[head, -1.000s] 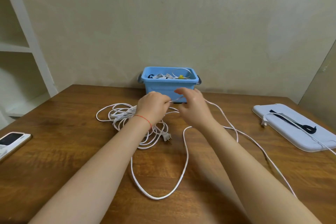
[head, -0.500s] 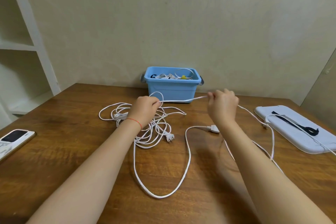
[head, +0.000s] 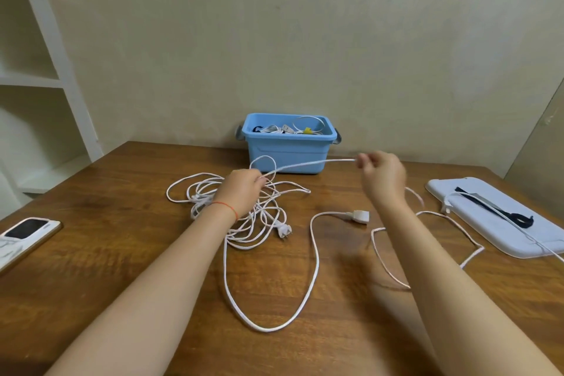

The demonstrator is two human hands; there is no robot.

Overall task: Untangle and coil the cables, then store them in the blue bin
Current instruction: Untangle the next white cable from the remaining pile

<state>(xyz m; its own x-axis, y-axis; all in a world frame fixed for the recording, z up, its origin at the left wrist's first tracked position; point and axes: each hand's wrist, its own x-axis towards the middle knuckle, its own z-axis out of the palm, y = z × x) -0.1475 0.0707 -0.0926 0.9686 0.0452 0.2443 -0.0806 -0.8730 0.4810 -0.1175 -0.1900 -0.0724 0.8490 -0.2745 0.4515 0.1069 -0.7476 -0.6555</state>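
White cable (head: 308, 164) taut between left hand (head: 244, 192) grip, right hand (head: 381, 177) pinch, seemingly fingertips.

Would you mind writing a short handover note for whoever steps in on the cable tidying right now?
Left hand grips the white cable above the tangled pile; right hand pinches the same cable further along, so a straight stretch runs between the hands in front of the blue bin.
The two-pin plug and the socket end lie loose on the table, with a big open loop nearer the person.
Done: a few coiled cables are already in the bin.
Left: finish untangling this cable, coil it and put it in the bin. Another cable lies across the white lid on the right.
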